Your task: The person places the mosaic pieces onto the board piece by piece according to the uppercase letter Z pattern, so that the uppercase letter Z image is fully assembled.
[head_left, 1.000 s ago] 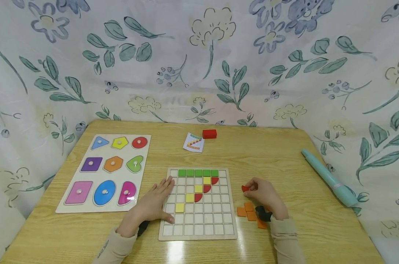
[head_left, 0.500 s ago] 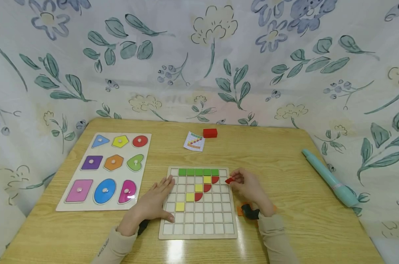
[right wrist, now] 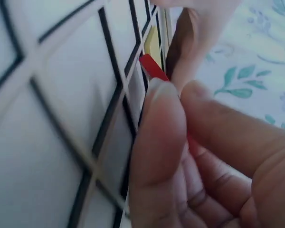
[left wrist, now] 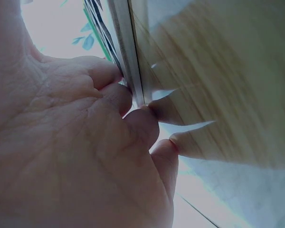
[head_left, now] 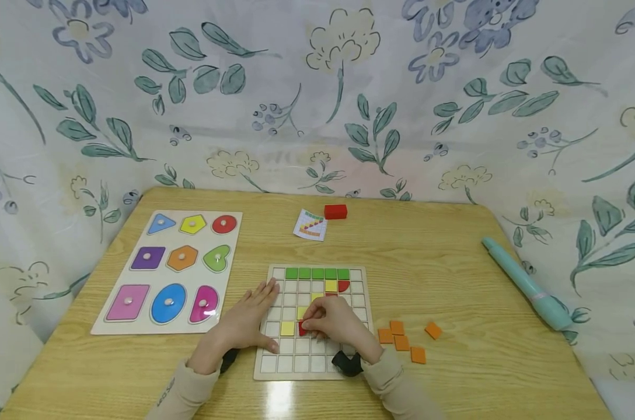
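A wooden grid board (head_left: 265,373) lies on the table, with a row of green square tiles (head_left: 318,273) near its far edge. Yellow square tiles (head_left: 287,328) step diagonally down it, with red quarter-circle tiles beside them, partly covered by my right hand (head_left: 334,321). That hand pinches a red quarter-circle tile (head_left: 302,328) between thumb and finger, just right of the lowest yellow tile. In the right wrist view the red tile (right wrist: 153,67) is tilted against the grid. My left hand (head_left: 244,324) rests with spread fingers on the board's left edge.
Several loose orange square tiles (head_left: 401,343) lie right of the board. A shape puzzle board (head_left: 191,274) sits at the left. Beyond the grid are a pattern card (head_left: 310,225) and a red block (head_left: 335,212). A teal wand-like object (head_left: 527,284) lies at the right edge.
My right hand has carried the red quarter-circle tile leftward from beside the orange tiles onto the board, uncovering those orange tiles. My left hand has stayed in place.
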Motion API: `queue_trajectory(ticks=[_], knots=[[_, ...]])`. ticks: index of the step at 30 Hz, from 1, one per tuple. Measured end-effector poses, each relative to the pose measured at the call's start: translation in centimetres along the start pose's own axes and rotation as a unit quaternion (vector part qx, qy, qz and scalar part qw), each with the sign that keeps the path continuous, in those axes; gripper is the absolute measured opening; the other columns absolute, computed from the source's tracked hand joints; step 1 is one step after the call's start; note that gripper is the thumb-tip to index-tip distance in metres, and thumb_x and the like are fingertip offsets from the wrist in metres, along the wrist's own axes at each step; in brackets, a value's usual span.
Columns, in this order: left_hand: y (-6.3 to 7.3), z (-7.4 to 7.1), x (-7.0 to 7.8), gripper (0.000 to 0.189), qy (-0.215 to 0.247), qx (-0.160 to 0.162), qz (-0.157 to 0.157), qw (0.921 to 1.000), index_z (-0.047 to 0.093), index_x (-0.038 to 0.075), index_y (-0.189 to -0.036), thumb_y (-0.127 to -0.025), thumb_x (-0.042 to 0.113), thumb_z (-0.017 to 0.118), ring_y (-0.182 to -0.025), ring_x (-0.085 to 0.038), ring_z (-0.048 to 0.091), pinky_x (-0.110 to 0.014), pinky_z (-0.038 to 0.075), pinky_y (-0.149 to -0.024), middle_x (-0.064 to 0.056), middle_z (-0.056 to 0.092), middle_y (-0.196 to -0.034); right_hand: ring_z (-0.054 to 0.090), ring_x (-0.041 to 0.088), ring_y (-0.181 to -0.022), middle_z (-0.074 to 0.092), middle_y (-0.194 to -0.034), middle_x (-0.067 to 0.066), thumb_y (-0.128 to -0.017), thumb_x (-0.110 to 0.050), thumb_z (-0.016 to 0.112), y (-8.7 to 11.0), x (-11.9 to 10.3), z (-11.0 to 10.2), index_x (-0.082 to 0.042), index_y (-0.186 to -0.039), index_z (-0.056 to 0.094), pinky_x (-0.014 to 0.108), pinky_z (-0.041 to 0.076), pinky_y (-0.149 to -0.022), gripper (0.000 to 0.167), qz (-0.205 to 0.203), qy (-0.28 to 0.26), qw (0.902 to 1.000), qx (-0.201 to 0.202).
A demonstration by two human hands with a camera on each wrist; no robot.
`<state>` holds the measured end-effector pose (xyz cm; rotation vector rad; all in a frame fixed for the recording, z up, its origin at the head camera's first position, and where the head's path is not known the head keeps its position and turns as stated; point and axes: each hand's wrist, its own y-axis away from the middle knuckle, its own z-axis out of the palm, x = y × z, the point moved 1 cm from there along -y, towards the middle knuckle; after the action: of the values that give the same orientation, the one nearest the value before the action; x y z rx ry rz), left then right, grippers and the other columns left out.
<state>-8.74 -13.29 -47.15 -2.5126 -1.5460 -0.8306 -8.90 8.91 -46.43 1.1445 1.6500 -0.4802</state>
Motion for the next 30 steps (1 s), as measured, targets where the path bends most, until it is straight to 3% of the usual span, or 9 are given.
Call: queue_trajectory(ticks=[5, 13, 24, 30], knots=[[0.0, 0.0, 0.0, 0.121, 0.003, 0.000, 0.002, 1.0000, 0.021, -0.004, -0.152, -0.063, 0.049, 0.085, -0.149, -0.040, 0.013, -0.060, 0.014, -0.120, -0.020, 0.016, -0.161, 0.053, 0.009, -0.045, 0.062, -0.058, 0.005, -0.087, -0.008, 0.070, 0.0, -0.3, 0.9, -0.004, -0.079, 0.065, 0.019, 0.047, -0.042, 0.010, -0.005, 0.037, 0.9991, 0.023], [0.2, -0.1, 0.0, 0.123, 0.004, 0.004, 0.011, 0.9999, 0.021, -0.005, -0.151, -0.062, 0.049, 0.084, -0.149, -0.042, 0.013, -0.061, 0.015, -0.119, -0.022, 0.016, -0.161, 0.044, 0.002, -0.050, 0.056, -0.060, -0.006, -0.084, -0.017, 0.075, 0.0, -0.4, 1.8, -0.011, -0.077, 0.063, 0.016, 0.036, -0.046, 0.015, -0.024, 0.120, 0.9907, 0.060], [0.0, 0.0, -0.1, 0.121, 0.001, 0.002, 0.006, 1.0000, 0.021, -0.004, -0.152, -0.063, 0.050, 0.084, -0.149, -0.041, 0.013, -0.060, 0.014, -0.120, -0.020, 0.016, -0.161, 0.044, 0.003, -0.052, 0.055, -0.062, -0.007, -0.084, -0.017, 0.075, 0.0, -0.4, 1.6, -0.012, -0.076, 0.061, 0.016, 0.036, -0.047, 0.017, -0.007, 0.136, 0.9891, 0.056], [0.0, 0.2, -0.3, 0.120, 0.002, 0.002, 0.004, 1.0000, 0.020, -0.002, -0.152, -0.065, 0.048, 0.083, -0.150, -0.040, 0.012, -0.059, 0.013, -0.121, -0.018, 0.015, -0.161, 0.049, 0.003, -0.058, 0.061, -0.070, -0.005, -0.089, -0.022, 0.071, 0.1, 0.3, 0.7, -0.012, -0.083, 0.064, 0.016, 0.041, -0.053, 0.013, -0.031, 0.110, 0.9934, 0.012]])
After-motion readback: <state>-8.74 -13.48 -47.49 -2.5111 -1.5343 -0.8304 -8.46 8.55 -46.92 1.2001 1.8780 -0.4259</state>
